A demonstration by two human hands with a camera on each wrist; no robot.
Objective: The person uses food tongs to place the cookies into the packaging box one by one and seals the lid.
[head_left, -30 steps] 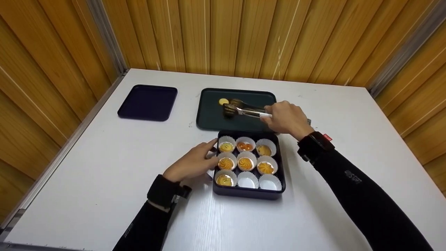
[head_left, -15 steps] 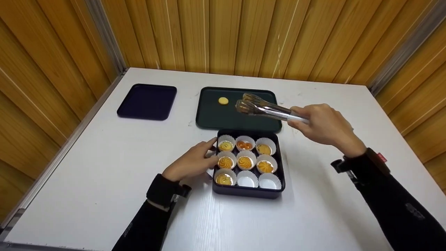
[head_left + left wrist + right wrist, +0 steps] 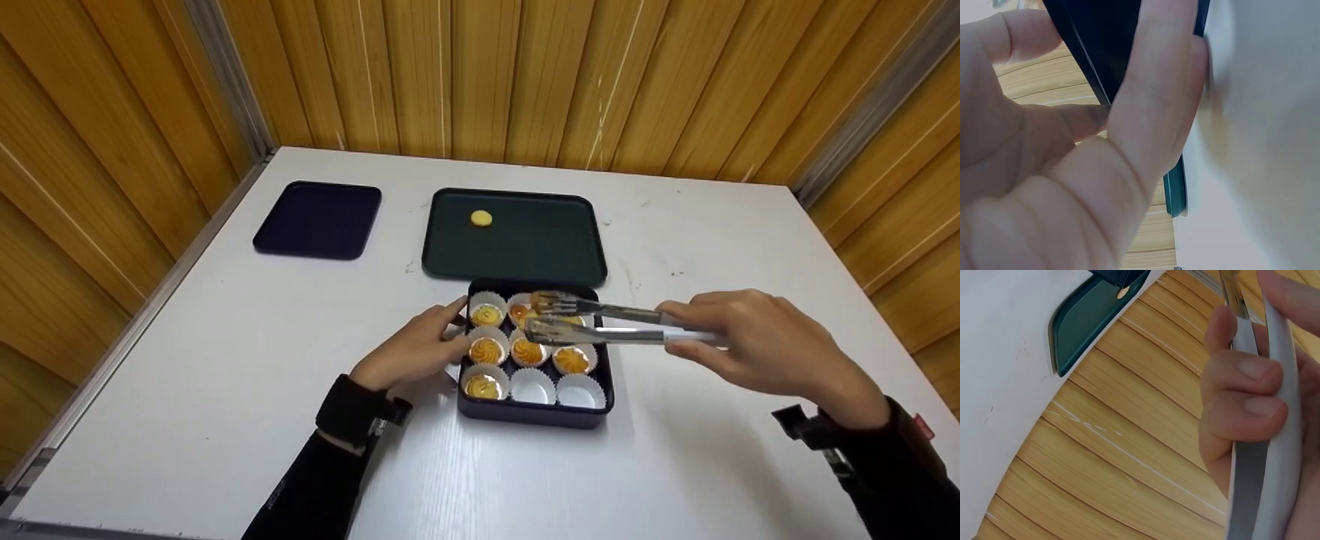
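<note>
In the head view my right hand point(image 3: 772, 341) grips the pale handles of metal tongs point(image 3: 630, 336). Their two tips are spread above the upper rows of a dark blue box point(image 3: 532, 414). I cannot tell whether anything is between the tips. Fluted paper cups line the box in rows. Several hold cookies, such as a swirled one point(image 3: 486, 351); two front cups, the middle one point(image 3: 532, 388) and the right one point(image 3: 581, 392), hold none. My left hand point(image 3: 416, 349) touches the box's left side with thumb and fingers. In the right wrist view, fingers curl round the tongs' handles point(image 3: 1280, 439).
Behind the box lies a dark green tray point(image 3: 540, 232) with one round yellow cookie point(image 3: 481, 219). A dark purple tray point(image 3: 319, 221) sits at the back left of the white table point(image 3: 300, 337). Wood-look panels point(image 3: 480, 82) stand behind the table.
The right hand has drawn the tongs back from the green tray, then brought them down toward me over the box, tips spread wider. The left hand stays on the box.
</note>
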